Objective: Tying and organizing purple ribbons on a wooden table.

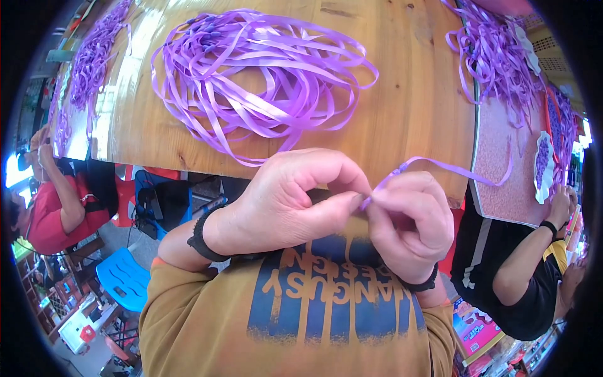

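Observation:
Both hands meet in front of my chest, just off the table's near edge. My left hand pinches thumb against forefinger at a small purple end of ribbon. Close beside it, my right hand is closed on the same purple ribbon, its fingertips almost touching the left ones. From the right hand the ribbon loops up and right, past the table corner. A darker purple bit, perhaps a knot, shows just above the right fingers. The exact end between the fingertips is mostly hidden.
On the wooden table lies a big loose coil of purple ribbons. More ribbon heaps lie at the right and far left. People sit on both sides; one at the right has a hand near a ribbon pile. A blue stool stands left.

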Demonstrator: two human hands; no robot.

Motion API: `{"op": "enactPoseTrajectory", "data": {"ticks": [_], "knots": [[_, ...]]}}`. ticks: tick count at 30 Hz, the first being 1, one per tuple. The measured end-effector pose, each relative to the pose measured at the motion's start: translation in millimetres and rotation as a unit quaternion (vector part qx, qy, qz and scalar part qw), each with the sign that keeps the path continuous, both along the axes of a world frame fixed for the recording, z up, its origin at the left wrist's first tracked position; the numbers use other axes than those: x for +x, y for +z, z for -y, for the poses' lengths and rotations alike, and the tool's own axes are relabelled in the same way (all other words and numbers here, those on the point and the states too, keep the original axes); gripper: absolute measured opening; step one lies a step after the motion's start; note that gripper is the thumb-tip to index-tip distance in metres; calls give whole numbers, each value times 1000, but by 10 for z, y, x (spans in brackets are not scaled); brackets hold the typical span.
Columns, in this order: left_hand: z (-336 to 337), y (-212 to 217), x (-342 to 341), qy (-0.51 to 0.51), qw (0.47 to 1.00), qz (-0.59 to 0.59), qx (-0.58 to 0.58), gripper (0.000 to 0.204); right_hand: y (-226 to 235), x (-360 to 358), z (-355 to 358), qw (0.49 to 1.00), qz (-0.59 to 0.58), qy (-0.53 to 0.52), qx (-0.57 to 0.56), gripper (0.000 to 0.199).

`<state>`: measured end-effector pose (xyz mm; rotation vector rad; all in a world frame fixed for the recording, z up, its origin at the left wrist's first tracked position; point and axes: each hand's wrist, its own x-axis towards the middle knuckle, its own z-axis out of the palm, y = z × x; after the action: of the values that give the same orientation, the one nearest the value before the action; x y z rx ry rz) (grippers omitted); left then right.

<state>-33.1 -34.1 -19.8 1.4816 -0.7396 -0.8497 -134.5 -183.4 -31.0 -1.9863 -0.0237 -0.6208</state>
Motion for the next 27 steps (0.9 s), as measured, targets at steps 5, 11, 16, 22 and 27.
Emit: {"op": "enactPoseTrajectory", "data": {"ticks": [5,11,16,22,27], "knots": [[-26,-37,-6,16,999,43,-2,7,42,-49,-8,997,-71,14,-26,19],[-85,-70,-16,27,997,67,18,6,14,-25,-36,998,-56,25,-27,18],[-138,-95,-2,39,996,84,15,8,65,-40,-30,996,-80,38,-28,13],[-175,-138,20,50,975,216,-16,12,53,-39,-75,997,-72,39,-6,11],[-195,-134,-3,58,954,294,-10,16,43,-48,-101,997,-51,52,-12,11]]}}
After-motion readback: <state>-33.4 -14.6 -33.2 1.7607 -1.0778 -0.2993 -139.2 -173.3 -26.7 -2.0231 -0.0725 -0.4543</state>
